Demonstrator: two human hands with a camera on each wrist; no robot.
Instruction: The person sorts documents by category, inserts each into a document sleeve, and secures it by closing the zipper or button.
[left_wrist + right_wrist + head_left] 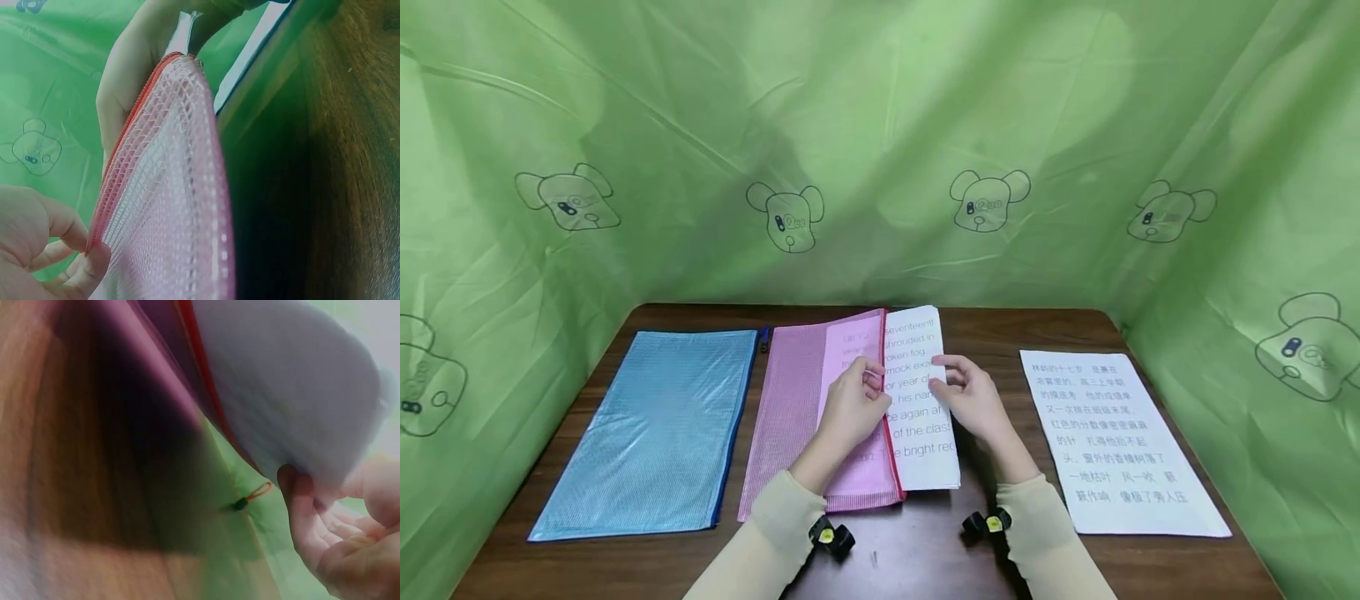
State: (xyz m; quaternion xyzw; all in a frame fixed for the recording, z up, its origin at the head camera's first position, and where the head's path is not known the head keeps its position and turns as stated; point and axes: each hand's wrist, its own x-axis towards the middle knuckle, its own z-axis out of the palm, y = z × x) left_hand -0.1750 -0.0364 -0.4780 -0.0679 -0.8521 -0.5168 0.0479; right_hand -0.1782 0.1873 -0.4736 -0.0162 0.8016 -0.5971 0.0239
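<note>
A pink mesh zipper pouch (pixel 786 417) with a red zipper edge (pixel 134 119) has its open side to the right. A stack of white paper (pixel 917 462) with large English print is partly inside it, its right part sticking out past the zipper. With thumb and fingers, my left hand (pixel 853 408) pinches the red edge near its middle. My right hand (pixel 973 400) holds the stack's right edge between thumb and fingers. In the right wrist view, the paper (pixel 287 387) bends upward and a zipper pull with a red loop (pixel 240 503) hangs below.
To the left lies a blue mesh pouch (pixel 647 433) with a dark blue edge. On the right, another stack of paper (pixel 1120 433) with Chinese print lies on the brown wooden table (pixel 917 550). Green cloth (pixel 880 125) with bear drawings surrounds the table's back and sides.
</note>
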